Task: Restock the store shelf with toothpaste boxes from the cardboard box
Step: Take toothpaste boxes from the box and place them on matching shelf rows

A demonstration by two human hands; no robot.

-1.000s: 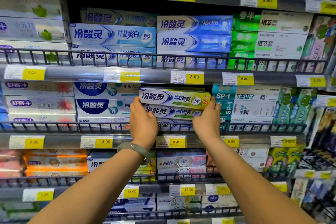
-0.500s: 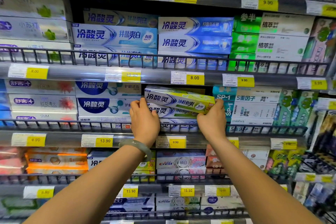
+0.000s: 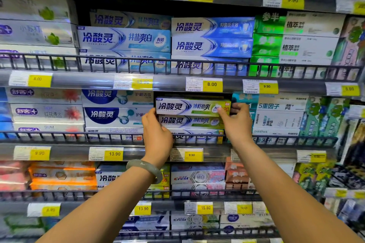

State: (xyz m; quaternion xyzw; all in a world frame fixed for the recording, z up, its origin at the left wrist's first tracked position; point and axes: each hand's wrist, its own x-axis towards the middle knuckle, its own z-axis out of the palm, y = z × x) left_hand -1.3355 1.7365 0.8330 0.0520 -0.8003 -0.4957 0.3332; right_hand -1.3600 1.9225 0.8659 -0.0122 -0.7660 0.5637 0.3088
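The toothpaste box (image 3: 187, 107), tilted half a second ago, now lies level on top of the stack (image 3: 189, 121) of like boxes, between the two hands. The left hand (image 3: 157, 134) curls its fingers against the box's left end. The right hand (image 3: 237, 122) pinches the right end, thumb across the front. A wire rail (image 3: 98, 136) runs just below both hands, crossing the lowest box. A green bracelet (image 3: 146, 167) circles the left wrist, and a yellow price tag (image 3: 191, 155) sits between the wrists
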